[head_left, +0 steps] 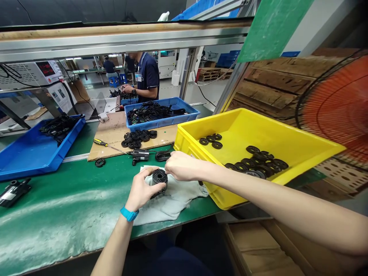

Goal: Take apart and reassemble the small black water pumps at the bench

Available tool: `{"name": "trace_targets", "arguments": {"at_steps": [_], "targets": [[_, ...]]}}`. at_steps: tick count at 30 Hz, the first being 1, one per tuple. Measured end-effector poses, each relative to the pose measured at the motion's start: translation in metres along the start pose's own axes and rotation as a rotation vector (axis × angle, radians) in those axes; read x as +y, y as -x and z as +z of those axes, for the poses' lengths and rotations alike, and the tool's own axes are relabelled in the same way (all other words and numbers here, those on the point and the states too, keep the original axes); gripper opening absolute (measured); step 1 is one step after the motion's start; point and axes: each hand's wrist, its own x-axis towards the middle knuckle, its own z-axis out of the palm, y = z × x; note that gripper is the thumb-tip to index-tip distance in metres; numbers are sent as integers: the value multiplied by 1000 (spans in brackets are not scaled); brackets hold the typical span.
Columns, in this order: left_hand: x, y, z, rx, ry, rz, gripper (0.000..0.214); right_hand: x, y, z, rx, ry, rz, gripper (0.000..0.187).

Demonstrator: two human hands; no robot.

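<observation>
1. Left hand: thumb and fingers are closed around a black, round, ribbed-top part. A turquoise band encircles the wrist.
2. Round part: held above a crumpled white cloth, patterned face upward, with a round opening at its centre.
3. Right hand: fingers are curled in at the right edge of the round part. Whether they grip anything cannot be told.
4. Supporting surface: the cloth lies on a green-topped counter, near its front edge.
5. Beyond the hands: a black cylindrical unit with a white label lies beside a coiled black cable. A yellow-and-black-handled screwdriver points toward the unit. A single flat black ring lies to the left, on the counter.
6. Behind these: a brown flat board carries a cluster of black discs.
7. Right side: a deep yellow plastic bin contains loose black rings.
</observation>
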Motion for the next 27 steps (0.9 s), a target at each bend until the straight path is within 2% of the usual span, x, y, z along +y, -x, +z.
{"name": "trace_targets", "arguments": {"at_steps": [6, 11, 15, 22, 27], "targets": [[-4, -1, -1, -30, 29, -31, 45, 0, 2, -1, -10, -10, 12, 26], [-12, -2, 0, -69, 143, -78, 51, -1, 1, -1, -2, -23, 8, 26], [-19, 4, 5, -120, 247, -38, 49, -1, 0, 0, 1, -28, 11, 25], [-19, 14, 23, 14, 76, 70, 42, -1, 2, 2, -5, -13, 13, 25], [-25, 13, 32, 37, 126, 83, 43, -3, 3, -1, -35, 33, 38, 26]]}}
